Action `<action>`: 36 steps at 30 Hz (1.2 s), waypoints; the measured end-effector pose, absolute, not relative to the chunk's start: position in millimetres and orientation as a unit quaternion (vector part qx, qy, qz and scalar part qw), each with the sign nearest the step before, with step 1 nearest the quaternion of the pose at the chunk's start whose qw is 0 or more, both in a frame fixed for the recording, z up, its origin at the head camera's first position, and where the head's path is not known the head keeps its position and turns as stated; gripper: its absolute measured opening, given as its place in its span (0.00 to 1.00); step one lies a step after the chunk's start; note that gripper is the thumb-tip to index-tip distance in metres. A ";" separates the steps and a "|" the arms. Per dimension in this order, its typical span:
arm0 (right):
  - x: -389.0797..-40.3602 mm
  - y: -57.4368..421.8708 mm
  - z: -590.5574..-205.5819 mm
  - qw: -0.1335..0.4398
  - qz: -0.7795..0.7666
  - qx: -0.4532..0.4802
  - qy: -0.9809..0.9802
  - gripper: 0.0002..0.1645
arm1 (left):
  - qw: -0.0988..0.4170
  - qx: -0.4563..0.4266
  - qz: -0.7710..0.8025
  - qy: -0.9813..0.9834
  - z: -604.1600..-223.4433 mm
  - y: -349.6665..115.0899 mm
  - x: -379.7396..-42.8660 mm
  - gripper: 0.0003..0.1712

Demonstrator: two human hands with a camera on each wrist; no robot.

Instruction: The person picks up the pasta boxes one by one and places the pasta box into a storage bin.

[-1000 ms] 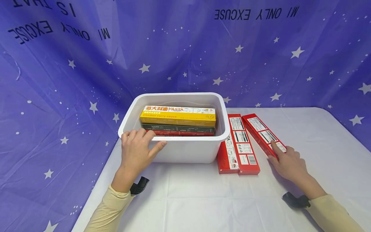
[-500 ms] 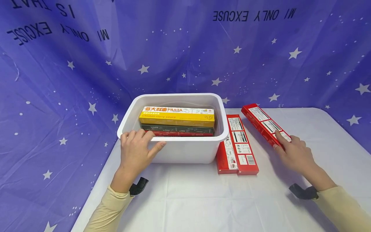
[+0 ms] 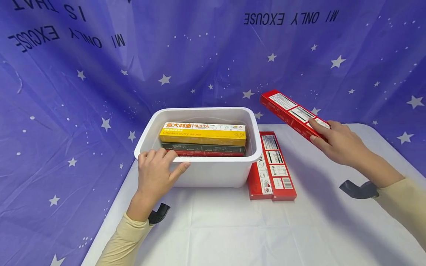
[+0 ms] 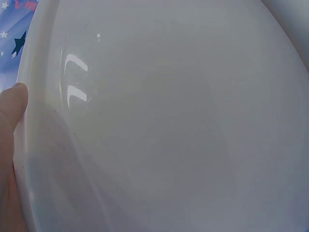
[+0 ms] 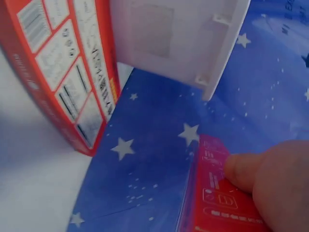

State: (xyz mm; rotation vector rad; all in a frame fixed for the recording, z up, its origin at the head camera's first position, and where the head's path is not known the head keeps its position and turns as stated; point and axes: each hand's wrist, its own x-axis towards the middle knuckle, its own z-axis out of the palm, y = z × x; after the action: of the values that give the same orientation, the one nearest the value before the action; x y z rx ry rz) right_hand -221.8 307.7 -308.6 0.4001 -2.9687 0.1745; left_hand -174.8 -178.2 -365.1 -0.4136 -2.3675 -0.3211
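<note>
My left hand (image 3: 154, 175) grips the near left rim of a white plastic bin (image 3: 213, 173), fingers over the edge and thumb outside. The bin's wall (image 4: 169, 116) fills the left wrist view. Inside the bin lie a yellow pasta box (image 3: 203, 136), a dark box (image 3: 206, 149) and a red one (image 3: 216, 153), partly hidden by the rim. My right hand (image 3: 344, 146) holds a red pasta box (image 3: 296, 114) by its near end, raised above the table and tilted, far end higher. In the right wrist view, the thumb (image 5: 241, 169) lies against this box.
Two red pasta boxes, one with its barcode side up (image 3: 279, 166) and one showing a white printed panel (image 3: 261, 181), lie side by side against the bin's right side. A white cloth (image 3: 233, 229) covers the table. A purple star-print curtain (image 3: 213, 55) hangs behind.
My right hand has lifted the red pasta box off the table, its far end swinging up and left towards the bin. My left hand stays on the rim.
</note>
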 end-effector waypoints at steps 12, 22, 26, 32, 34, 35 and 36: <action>-233.3 261.4 -263.9 0.051 0.058 0.202 -0.976 0.39 | 0.358 -0.163 -0.123 -0.911 -364.7 -177.2 -175.4 0.50; -233.6 225.3 -251.2 0.051 0.056 0.268 -0.961 0.38 | 0.360 -0.162 -0.123 -0.911 -365.1 -177.6 -174.3 0.51; -234.7 213.2 -249.3 0.051 0.058 0.298 -0.951 0.37 | 0.358 -0.162 -0.123 -0.911 -365.2 -178.3 -174.7 0.50; -235.7 195.5 -249.7 0.045 0.060 0.330 -0.941 0.37 | 0.354 -0.161 -0.125 -0.913 -365.3 -178.2 -175.2 0.51; -235.3 189.3 -251.2 0.041 0.058 0.339 -0.938 0.37 | 0.352 -0.160 -0.126 -0.913 -365.5 -178.2 -175.1 0.51; -235.2 186.3 -252.0 0.040 0.059 0.344 -0.936 0.37 | 0.352 -0.160 -0.126 -0.914 -365.6 -178.1 -175.0 0.51; -235.0 183.2 -252.8 0.038 0.058 0.349 -0.934 0.36 | 0.351 -0.160 -0.126 -0.914 -365.7 -178.1 -175.0 0.50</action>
State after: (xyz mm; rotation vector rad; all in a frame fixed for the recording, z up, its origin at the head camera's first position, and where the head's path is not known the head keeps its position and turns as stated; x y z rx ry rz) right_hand -235.0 183.2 -252.8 1.0720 -2.8664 0.1793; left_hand -175.0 -178.1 -365.7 -0.4140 -2.3656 -0.3262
